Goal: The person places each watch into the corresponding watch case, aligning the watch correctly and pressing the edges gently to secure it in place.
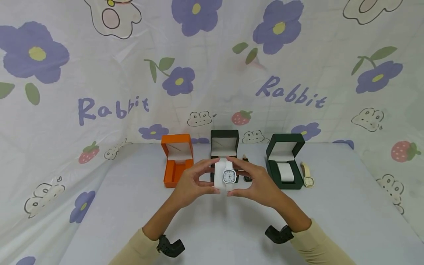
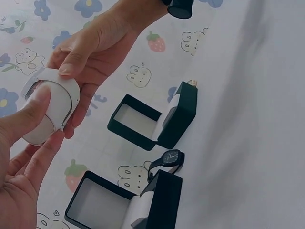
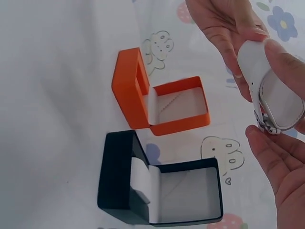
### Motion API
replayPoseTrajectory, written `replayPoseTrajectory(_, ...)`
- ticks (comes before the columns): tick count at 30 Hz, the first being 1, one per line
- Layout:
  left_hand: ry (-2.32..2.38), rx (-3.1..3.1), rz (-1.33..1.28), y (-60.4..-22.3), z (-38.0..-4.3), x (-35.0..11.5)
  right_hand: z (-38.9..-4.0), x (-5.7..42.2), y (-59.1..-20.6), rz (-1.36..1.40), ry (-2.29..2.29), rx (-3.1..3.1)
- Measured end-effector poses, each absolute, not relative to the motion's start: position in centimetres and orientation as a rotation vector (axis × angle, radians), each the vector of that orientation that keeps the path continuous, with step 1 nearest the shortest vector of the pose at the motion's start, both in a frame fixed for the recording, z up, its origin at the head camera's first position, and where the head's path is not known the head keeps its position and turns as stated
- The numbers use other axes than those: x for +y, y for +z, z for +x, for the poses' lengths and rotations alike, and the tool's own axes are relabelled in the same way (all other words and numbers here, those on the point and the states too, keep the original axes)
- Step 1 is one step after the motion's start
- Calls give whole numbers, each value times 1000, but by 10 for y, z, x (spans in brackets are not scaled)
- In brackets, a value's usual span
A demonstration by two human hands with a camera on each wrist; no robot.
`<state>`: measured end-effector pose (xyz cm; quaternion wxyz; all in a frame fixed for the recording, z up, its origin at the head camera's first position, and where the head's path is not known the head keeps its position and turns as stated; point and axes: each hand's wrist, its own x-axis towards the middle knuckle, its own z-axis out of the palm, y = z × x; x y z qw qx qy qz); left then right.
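Observation:
Both hands hold a white watch (image 1: 229, 176) with a squarish dial, its strap wrapped round a white cushion (image 1: 218, 176), in front of the middle dark box. My left hand (image 1: 190, 184) pinches the cushion's left side, thumb below and fingers above. On the other side my right hand (image 1: 258, 184) grips with fingertips at the strap's top and bottom edges. The watch buckle (image 3: 267, 124) shows in the right wrist view, near the right hand's fingertip. In the head view the hands partly cover the dark green box (image 1: 225, 136) behind them.
An open orange box (image 1: 169, 173) stands at the left. At the right, an open green box (image 1: 271, 175) holds a white cushion, with a gold watch (image 1: 308, 181) beside it. A black watch (image 2: 171, 158) lies between the green boxes. A patterned cloth (image 1: 212, 73) hangs behind.

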<state>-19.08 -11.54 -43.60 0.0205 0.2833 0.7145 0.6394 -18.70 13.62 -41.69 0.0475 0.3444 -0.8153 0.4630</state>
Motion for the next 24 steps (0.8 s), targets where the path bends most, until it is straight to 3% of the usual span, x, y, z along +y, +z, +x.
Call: replayPoseTrajectory(24, 1993, 2220, 906, -435, -187, -114, -185, 130, -417, 1045, 1482, -2469)
